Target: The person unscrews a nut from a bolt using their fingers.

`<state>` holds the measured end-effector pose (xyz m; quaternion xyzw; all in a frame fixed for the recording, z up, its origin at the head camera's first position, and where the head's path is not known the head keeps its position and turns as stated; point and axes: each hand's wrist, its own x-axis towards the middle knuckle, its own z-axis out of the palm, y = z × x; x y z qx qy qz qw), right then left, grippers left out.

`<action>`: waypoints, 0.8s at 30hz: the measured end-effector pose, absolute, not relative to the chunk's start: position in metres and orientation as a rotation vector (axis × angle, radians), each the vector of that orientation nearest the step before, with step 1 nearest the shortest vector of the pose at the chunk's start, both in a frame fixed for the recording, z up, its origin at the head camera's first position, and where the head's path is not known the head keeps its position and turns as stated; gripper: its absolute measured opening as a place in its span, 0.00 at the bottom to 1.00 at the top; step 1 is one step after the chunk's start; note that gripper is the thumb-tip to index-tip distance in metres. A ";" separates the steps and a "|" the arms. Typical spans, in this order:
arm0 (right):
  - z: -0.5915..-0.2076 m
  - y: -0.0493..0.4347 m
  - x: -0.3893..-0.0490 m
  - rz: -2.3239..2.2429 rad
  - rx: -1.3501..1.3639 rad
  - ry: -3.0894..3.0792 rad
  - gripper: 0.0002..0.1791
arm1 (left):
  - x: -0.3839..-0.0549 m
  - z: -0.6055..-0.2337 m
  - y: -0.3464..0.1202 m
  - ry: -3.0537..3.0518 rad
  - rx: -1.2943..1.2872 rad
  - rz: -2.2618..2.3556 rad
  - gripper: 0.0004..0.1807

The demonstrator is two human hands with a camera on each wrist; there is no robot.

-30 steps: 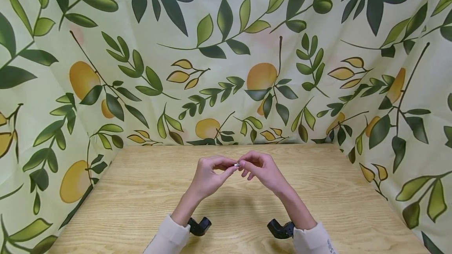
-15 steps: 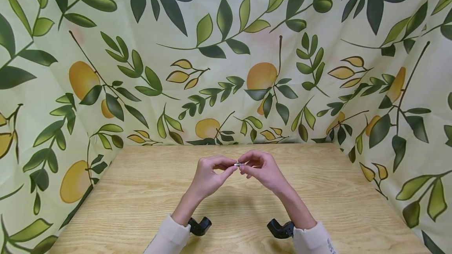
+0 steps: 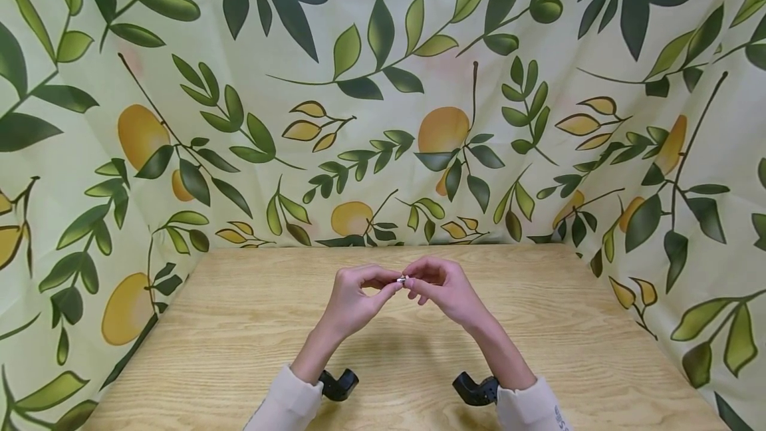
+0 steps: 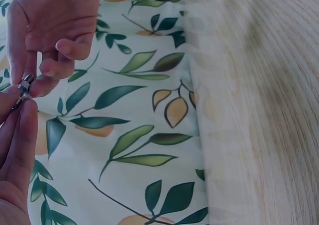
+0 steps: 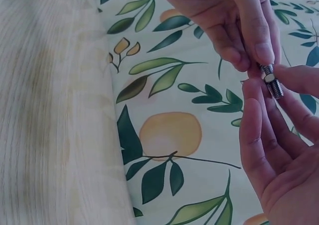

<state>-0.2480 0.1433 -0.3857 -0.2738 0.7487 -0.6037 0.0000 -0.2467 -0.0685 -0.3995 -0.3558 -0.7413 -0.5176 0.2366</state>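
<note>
A small metal bolt (image 5: 277,90) with a shiny nut (image 5: 269,78) around its threaded shaft is held in the air between both hands. My left hand (image 3: 356,298) pinches one end of the bolt between thumb and fingers; that end is mostly covered, so its head cannot be made out. From the other side, my right hand (image 3: 445,288) has thumb and forefinger at the nut, pinching it. Its other fingers hang loosely curled below. In the left wrist view, the bolt's free threaded end (image 4: 28,78) points up toward the right palm.
Beneath the hands spreads a wooden table (image 3: 251,338). Behind and at both sides hangs a cloth (image 3: 383,118) printed with leaves and fruit. Black wrist mounts (image 3: 340,384) sit on both forearms, near the table's front.
The right fingers and thumb shifted slightly outward on the nut, showing more of the metal, then came back closer in. The left hand has stayed in place.
</note>
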 end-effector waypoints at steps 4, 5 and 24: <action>-0.386 0.143 -0.248 -1.898 -0.869 2.387 0.09 | -0.246 -0.399 -0.069 -2.041 -0.968 -1.418 0.04; -0.386 0.143 -0.248 -1.902 -0.869 2.389 0.09 | -0.246 -0.399 -0.069 -2.044 -0.966 -1.417 0.04; -0.386 0.143 -0.248 -1.933 -0.853 2.351 0.09 | -0.245 -0.398 -0.068 -2.033 -0.964 -1.422 0.04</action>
